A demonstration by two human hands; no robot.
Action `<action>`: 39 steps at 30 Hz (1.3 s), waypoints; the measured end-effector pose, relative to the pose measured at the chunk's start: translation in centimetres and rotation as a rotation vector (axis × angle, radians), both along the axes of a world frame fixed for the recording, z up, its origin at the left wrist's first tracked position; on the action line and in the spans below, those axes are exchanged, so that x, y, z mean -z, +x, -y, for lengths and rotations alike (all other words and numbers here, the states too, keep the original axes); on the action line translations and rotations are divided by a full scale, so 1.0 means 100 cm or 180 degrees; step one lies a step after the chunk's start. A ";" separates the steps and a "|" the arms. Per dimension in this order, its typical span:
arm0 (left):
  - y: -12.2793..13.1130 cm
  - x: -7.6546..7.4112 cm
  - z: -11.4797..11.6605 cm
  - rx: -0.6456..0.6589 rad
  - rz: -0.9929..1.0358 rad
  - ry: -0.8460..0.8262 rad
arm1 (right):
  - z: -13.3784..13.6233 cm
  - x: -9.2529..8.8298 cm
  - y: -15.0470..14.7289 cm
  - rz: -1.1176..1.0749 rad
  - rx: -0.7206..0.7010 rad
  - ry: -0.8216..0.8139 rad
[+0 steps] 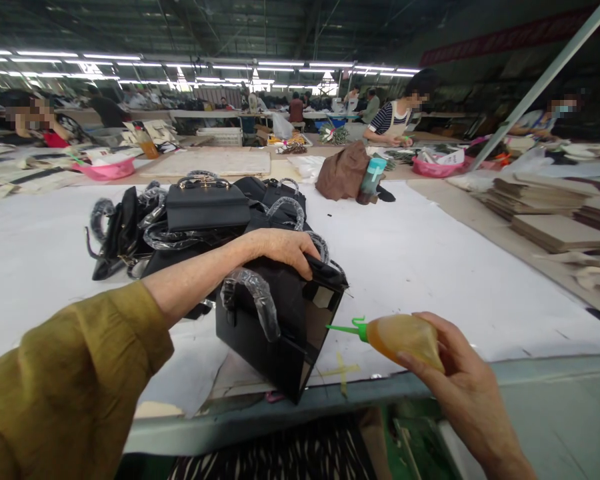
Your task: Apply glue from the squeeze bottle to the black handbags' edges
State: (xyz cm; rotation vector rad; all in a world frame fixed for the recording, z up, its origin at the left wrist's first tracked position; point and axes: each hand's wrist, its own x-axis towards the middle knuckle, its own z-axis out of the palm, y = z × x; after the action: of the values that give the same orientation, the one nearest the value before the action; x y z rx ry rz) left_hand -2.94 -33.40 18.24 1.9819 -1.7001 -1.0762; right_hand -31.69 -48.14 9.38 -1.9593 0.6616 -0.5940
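Black handbag in L hand, squeeze bottle in R

Black handbag [265,350] stands tilted at the near edge of the counter [430,267], approx. 6 o'clock in view. L hand [291,252] is clamped on its top, at the bag's 1 o'clock; fingertips partly hidden. Bag's prob. light w/ stiff, flat panels; scuffs are the likely risk. Best hold: top rim. The plastic-wrapped handle [254,300] looks slippery & likely flops.

R hand [463,377] is closed round the rear of the squeeze bottle [403,340], at the bag's 3 o'clock. Bottle's prob. light, soft-walled; hard grip could push amber liquid out. Green nozzle [345,328] points to 9 o'clock, v. near the bag's side; can't tell if touching. More handbags [207,207] lie at 11 o'clock.
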 end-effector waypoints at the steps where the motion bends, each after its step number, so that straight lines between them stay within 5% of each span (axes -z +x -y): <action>1: 0.000 0.000 0.000 0.0000 0.0006 0.0006 | 0.000 0.001 0.000 -0.0011 -0.0018 0.0026; 39: -0.027 -0.015 -0.028 -0.0168 0.0153 -0.0125 | -0.023 0.034 -0.012 -0.0423 -0.0346 -0.0212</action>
State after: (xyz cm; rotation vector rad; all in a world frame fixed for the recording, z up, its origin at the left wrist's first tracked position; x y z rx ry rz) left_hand -5.62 -30.60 19.71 2.0319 -1.6698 -0.9774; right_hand -32.91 -45.79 5.97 -2.0960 0.6190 -0.4270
